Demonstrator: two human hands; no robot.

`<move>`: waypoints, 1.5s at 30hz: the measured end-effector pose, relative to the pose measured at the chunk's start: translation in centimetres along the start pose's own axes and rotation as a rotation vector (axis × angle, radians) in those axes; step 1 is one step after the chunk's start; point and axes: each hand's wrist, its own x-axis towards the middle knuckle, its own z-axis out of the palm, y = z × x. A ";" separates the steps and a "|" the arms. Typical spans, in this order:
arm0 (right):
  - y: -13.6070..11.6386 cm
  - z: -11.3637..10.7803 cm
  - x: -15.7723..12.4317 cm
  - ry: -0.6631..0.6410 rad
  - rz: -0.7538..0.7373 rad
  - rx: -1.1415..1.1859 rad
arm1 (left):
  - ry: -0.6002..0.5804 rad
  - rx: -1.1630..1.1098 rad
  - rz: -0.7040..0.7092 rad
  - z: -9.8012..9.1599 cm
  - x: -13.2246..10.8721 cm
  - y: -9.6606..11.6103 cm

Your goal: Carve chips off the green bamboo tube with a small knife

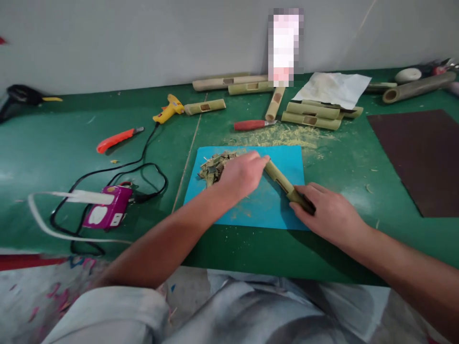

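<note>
A green bamboo tube (281, 179) lies slantwise on the blue cutting mat (251, 210). My left hand (242, 174) grips its far end with fingers closed round it. My right hand (328, 212) is closed over its near end. Just left of my left hand, a heap of small cut bamboo chips (214, 167) sits on the mat's far left corner.
Behind the mat lie a red-handled knife (253, 125), bamboo shavings (283, 136), several cut bamboo tubes (310, 115), white paper (333, 88). To the left: yellow glue gun (168, 109), orange cutter (116, 139), purple power strip (107, 214) with black cord. A dark brown sheet (423, 157) lies at right.
</note>
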 end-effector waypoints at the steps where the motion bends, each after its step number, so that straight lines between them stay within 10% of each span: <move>1: 0.0 0.0 0.0 -0.010 -0.003 -0.004 | -0.030 -0.025 0.036 0.0 0.0 0.0; 45: 0.1 0.3 -0.3 0.018 -0.020 -0.021 | -0.058 0.003 0.008 -0.5 -0.3 0.1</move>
